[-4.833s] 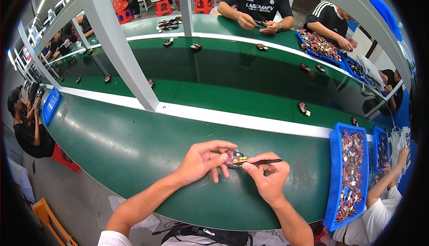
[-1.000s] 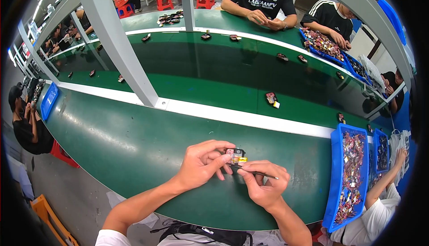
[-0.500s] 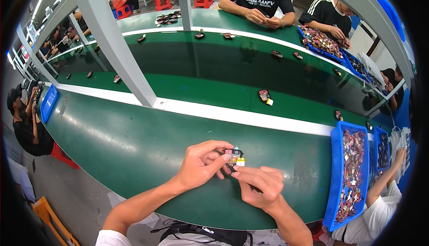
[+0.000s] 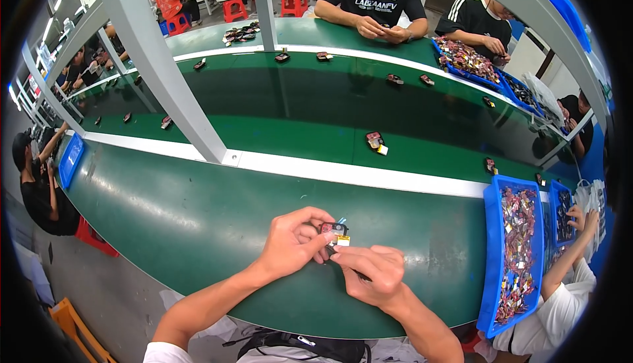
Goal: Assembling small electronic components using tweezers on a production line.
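My left hand [image 4: 293, 239] is closed around a small electronic device [image 4: 335, 229], a black open housing with a reddish circuit board inside. A small battery cell [image 4: 342, 240], white with a yellow strip, lies over its lower right edge. My right hand [image 4: 372, 272] pinches a thin dark tool [image 4: 363, 276] whose end shows beneath the fingers; its kind is mostly hidden by the hand. The right fingertips meet the device's lower edge, close to my left thumb. Both hands are above the green worktable [image 4: 198, 231].
A blue bin [image 4: 491, 257] of small wired parts stands to my right, beside a co-worker's arm [image 4: 560, 267]. Beyond the white rail [image 4: 316, 173] runs a green conveyor belt [image 4: 283, 145] with several devices, among them one device [image 4: 376, 142]. A grey post [image 4: 165, 66] rises at left.
The view has shifted slightly. My hands stay together on the device, with the right fingertips still at its lower edge. The co-worker's second hand now shows at the right.
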The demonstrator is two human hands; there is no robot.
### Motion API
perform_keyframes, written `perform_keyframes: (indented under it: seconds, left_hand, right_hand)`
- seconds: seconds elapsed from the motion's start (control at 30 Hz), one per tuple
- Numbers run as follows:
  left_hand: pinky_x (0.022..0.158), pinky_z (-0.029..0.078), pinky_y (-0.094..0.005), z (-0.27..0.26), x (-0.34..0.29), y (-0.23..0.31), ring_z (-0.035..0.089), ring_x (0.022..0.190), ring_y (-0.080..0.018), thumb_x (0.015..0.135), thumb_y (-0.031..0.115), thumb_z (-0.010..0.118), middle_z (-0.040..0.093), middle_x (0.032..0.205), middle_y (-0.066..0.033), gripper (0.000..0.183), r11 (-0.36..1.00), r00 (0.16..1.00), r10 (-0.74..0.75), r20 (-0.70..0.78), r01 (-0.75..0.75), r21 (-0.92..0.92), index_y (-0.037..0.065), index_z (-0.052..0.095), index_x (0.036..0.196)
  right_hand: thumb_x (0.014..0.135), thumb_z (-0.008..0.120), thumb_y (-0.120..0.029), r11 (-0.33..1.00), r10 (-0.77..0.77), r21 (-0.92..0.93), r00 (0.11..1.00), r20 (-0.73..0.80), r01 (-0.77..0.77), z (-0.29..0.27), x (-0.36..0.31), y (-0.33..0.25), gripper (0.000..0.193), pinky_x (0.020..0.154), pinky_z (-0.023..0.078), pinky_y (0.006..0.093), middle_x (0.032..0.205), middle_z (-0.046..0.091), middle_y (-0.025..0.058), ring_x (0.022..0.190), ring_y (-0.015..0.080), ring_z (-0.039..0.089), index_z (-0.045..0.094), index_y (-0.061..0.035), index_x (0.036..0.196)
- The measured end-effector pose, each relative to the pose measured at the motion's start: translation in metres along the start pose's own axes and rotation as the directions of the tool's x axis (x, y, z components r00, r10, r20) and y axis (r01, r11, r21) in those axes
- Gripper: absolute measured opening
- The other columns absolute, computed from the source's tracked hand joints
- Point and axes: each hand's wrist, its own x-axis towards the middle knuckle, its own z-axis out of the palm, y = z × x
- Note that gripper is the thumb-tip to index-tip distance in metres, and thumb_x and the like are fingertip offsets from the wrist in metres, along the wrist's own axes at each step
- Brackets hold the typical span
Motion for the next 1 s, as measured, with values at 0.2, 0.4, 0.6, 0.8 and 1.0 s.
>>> perform_keyframes:
  seconds: [0.2, 0.4, 0.6, 0.8, 1.0]
  left_hand:
    - [0.057, 0.061, -0.0266, -0.001, 0.002, -0.001, 0.072, 0.07, -0.0176, 0.095, -0.004, 0.065, 0.067, 0.091, -0.0136, 0.022, 0.998, 0.999, -0.049, 0.011, 0.05, -0.042, -0.01, 0.058, 0.116]
    - [0.053, 0.058, -0.0283, -0.008, 0.015, 0.001, 0.071, 0.063, -0.0182, 0.092, -0.006, 0.065, 0.067, 0.086, -0.0128, 0.02, 0.998, 0.997, -0.041, -0.059, 0.039, -0.044, -0.009, 0.059, 0.111]
    - [0.056, 0.06, -0.0288, -0.056, 0.102, 0.017, 0.07, 0.06, -0.0189, 0.092, -0.003, 0.065, 0.064, 0.085, -0.0081, 0.016, 0.994, 0.89, 0.094, -0.446, -0.059, 0.092, -0.006, 0.061, 0.106]
    - [0.074, 0.056, -0.0482, -0.118, 0.149, 0.006, 0.068, 0.084, -0.0411, 0.091, 0.009, 0.069, 0.058, 0.113, -0.0222, 0.022, 0.327, 0.654, 0.634, -0.413, 0.256, 0.909, -0.006, 0.064, 0.106]
    - [0.069, 0.055, -0.0412, -0.083, 0.164, 0.013, 0.071, 0.08, -0.0323, 0.089, 0.01, 0.068, 0.071, 0.087, -0.015, 0.015, 0.516, 0.798, 0.574, -0.184, -0.178, 0.838, 0.0, 0.072, 0.1]
  right_hand:
    - [0.065, 0.077, 0.01, 1.0, 0.008, 0.002, 1.0, 0.0, -0.008, 0.001, -0.001, -0.001, 0.023, 0.044, 0.039, 0.0246, 0.079, 0.076, 0.0053, 0.057, 0.015, 0.067, 0.075, -0.0063, 0.081]
    - [0.068, 0.079, 0.008, 0.999, 0.022, 0.036, 0.993, -0.112, -0.018, 0.003, 0.002, 0.005, 0.019, 0.045, 0.041, 0.024, 0.079, 0.076, 0.0068, 0.058, 0.0153, 0.07, 0.074, -0.0063, 0.079]
    - [0.069, 0.084, 0.007, 0.997, 0.061, 0.056, 0.976, -0.211, -0.051, -0.008, 0.002, 0.013, 0.023, 0.046, 0.046, 0.0237, 0.085, 0.077, 0.0107, 0.055, 0.0157, 0.067, 0.072, -0.0039, 0.085]
    - [0.071, 0.084, 0.002, 0.995, 0.082, 0.069, 0.968, -0.235, -0.068, 0.002, 0.001, 0.019, 0.018, 0.046, 0.041, 0.0232, 0.084, 0.077, 0.0047, 0.062, 0.0151, 0.07, 0.074, -0.0068, 0.084]
    - [0.074, 0.083, -0.001, 0.996, 0.079, 0.065, 0.976, -0.202, -0.067, 0.008, 0.0, 0.017, 0.015, 0.047, 0.043, 0.0238, 0.085, 0.077, 0.0031, 0.065, 0.0147, 0.071, 0.074, -0.0074, 0.084]
